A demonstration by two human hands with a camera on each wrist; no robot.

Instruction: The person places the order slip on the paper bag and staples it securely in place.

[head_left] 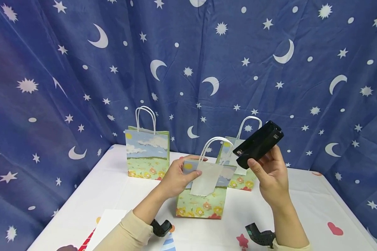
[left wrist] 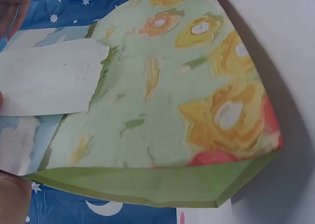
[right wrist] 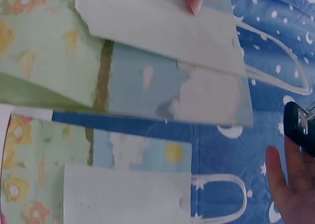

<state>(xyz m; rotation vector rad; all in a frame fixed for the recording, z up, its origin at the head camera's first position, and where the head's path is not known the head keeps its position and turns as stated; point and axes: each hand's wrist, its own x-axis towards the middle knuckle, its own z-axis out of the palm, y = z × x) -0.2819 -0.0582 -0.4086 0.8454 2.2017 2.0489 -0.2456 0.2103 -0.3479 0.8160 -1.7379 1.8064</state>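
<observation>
A small paper gift bag (head_left: 199,205) with a printed meadow, yellow and red flowers and white handles is tilted above the table in the head view. My left hand (head_left: 176,177) grips its upper left edge, thumb pressed on a white paper slip (head_left: 206,179) and fingers behind. The slip lies against the bag's front and has a torn lower edge; a small staple-like mark shows near its top in the right wrist view. To the right, my right hand (head_left: 272,176) holds a black stapler (head_left: 259,144) in the air, apart from the bag.
A matching gift bag (head_left: 148,153) stands at the back left. Behind the held bag, another (head_left: 243,181) with a white slip (right wrist: 125,192) stands at the right. White paper (head_left: 105,226) lies at the table's front left. A blue curtain (head_left: 188,69) hangs behind.
</observation>
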